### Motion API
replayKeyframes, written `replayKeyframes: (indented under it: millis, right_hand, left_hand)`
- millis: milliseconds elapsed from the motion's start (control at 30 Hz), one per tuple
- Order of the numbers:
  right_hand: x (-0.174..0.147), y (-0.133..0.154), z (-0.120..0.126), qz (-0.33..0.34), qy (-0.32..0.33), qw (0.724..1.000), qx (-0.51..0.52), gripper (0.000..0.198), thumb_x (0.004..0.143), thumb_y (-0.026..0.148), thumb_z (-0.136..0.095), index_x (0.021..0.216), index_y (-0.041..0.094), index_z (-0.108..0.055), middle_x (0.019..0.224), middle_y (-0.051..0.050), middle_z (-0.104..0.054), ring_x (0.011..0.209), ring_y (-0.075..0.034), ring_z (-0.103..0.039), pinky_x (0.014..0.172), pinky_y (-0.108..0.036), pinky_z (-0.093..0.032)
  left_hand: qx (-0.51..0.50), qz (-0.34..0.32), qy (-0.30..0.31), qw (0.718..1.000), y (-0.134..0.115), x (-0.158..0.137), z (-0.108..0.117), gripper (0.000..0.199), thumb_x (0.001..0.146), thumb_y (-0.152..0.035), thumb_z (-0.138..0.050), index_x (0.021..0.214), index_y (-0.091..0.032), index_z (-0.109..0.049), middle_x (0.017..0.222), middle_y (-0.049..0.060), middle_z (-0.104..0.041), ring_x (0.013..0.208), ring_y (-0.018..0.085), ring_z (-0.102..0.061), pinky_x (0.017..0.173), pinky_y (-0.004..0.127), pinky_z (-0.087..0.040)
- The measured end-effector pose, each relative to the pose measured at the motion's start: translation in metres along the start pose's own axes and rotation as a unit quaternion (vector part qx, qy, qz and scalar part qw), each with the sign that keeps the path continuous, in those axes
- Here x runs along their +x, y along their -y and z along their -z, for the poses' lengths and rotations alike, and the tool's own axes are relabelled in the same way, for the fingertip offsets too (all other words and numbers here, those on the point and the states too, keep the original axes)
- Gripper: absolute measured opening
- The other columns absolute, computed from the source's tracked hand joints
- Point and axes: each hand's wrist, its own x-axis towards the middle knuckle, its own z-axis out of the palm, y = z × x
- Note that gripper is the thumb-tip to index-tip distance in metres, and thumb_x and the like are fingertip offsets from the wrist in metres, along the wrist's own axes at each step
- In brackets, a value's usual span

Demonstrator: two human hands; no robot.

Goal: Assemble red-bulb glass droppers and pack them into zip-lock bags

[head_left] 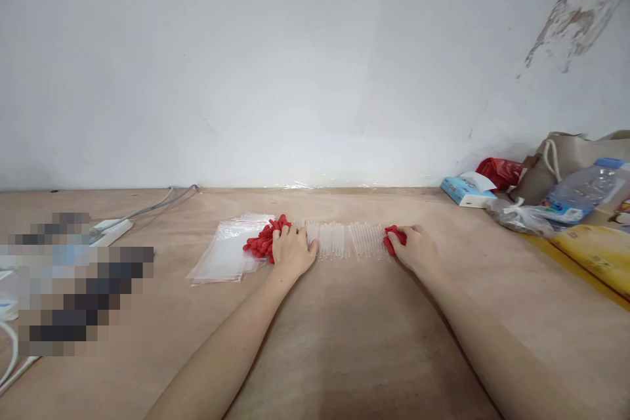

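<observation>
A row of thin clear tubes lies across the wooden table between my two hands. My left hand rests palm down at the row's left end, fingers spread and touching the edge of a heap of small red bulb-shaped pieces. That heap sits partly on a stack of clear zip bags. At the right end of the row, my right hand is closed around a few similar red pieces. Its palm and some fingertips are hidden.
A blue tissue box, a red bag, a plastic bottle and a yellow package stand at the right. Cables run to a white power strip at the left, beside a blurred-out area. A white wall rises behind the table.
</observation>
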Motion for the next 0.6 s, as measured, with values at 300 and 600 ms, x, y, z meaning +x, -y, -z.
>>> replayKeyframes:
  millis: [300, 600]
  right_hand:
    - [0.004, -0.001, -0.004, -0.001, -0.001, 0.999, 0.036, 0.032, 0.081, 0.032, -0.04, 0.091, 0.017, -0.066, 0.088, -0.011, -0.056, 0.083, -0.022, -0.054, 0.073, -0.034, -0.041]
    - [0.004, -0.004, -0.01, -0.019, -0.04, 0.991, 0.13, 0.028, 0.079, 0.027, -0.045, 0.091, 0.012, -0.066, 0.084, -0.011, -0.055, 0.078, -0.019, -0.054, 0.074, -0.031, -0.043]
  left_hand:
    - [0.026, 0.009, 0.008, 1.0, 0.003, 0.003, -0.001, 0.039, 0.081, -0.042, -0.039, 0.076, -0.015, -0.066, 0.088, 0.014, -0.061, 0.089, 0.031, -0.048, 0.081, 0.045, -0.024]
    - [0.056, 0.04, 0.037, 0.997, 0.002, 0.011, -0.001, 0.037, 0.078, -0.034, -0.039, 0.073, -0.011, -0.068, 0.082, 0.017, -0.062, 0.086, 0.032, -0.052, 0.079, 0.045, -0.025]
